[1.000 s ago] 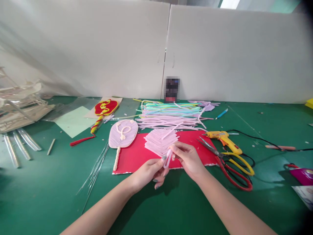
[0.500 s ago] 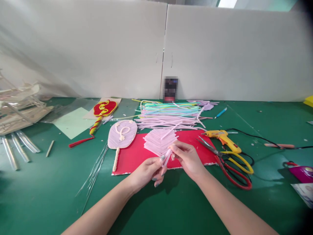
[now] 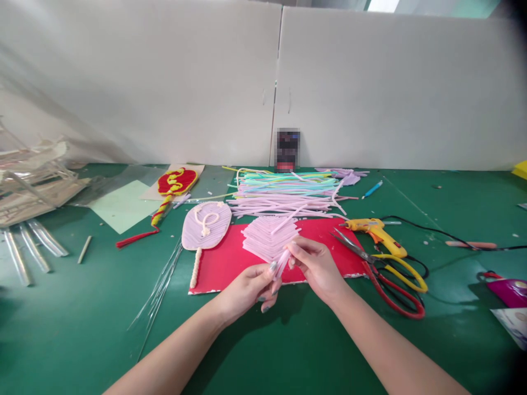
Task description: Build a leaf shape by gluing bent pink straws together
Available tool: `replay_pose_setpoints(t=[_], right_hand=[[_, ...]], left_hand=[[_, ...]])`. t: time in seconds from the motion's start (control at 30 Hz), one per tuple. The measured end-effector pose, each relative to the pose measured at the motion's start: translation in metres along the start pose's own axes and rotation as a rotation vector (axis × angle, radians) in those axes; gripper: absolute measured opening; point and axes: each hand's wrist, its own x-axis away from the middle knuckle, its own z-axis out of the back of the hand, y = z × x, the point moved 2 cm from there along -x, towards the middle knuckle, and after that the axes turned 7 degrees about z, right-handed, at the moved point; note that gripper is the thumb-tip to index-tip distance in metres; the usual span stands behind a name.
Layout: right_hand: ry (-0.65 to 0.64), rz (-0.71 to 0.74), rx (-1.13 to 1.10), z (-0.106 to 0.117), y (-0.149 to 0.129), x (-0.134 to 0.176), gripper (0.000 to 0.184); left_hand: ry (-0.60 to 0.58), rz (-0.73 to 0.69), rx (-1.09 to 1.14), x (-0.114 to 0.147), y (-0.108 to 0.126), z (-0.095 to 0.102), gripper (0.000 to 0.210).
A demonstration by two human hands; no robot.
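Between my two hands, over the front edge of a red board [image 3: 230, 262], are short lilac pipe cleaner pieces [image 3: 282, 262]. My left hand [image 3: 251, 285] pinches their lower end. The thumb and fingers of my right hand [image 3: 315, 263] close on the upper end. Just beyond my fingers, a lilac panel of pipe cleaners laid in a chevron pattern [image 3: 267, 238] rests on the board. To its left lies a lilac fan [image 3: 206, 225] with a cream knotted cord and a twisted handle.
Loose lilac, green and yellow pipe cleaners [image 3: 284, 195] lie behind the board. Scissors [image 3: 389, 269] and a yellow glue gun [image 3: 379, 235] with a cord are at right. Thin wires [image 3: 162, 285], a red and yellow fan [image 3: 178, 182] and glue sticks [image 3: 37, 247] are at left.
Almost nothing differs. Both hands keep their hold on the pipe cleaner pieces, with only a slight shift of the left fingers.
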Motion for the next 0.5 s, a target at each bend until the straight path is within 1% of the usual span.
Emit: replay_pose_setpoints(t=[0.2, 0.37, 0.5], right_hand=[[-0.053, -0.014, -0.010, -0.0015, -0.0005, -0.0004, 0.013], [-0.064, 0.010, 0.047, -0.0007, -0.0012, 0.0000, 0.017], [-0.177, 0.007, 0.077, -0.0017, 0.0003, 0.0018, 0.016]], left_hand=[[-0.113, 0.016, 0.086, 0.0009, -0.0029, -0.0027, 0.047], [-0.128, -0.009, 0.152, -0.0003, -0.0016, -0.0042, 0.043], [-0.130, 0.011, 0.141, -0.0014, -0.0002, -0.0057, 0.047]])
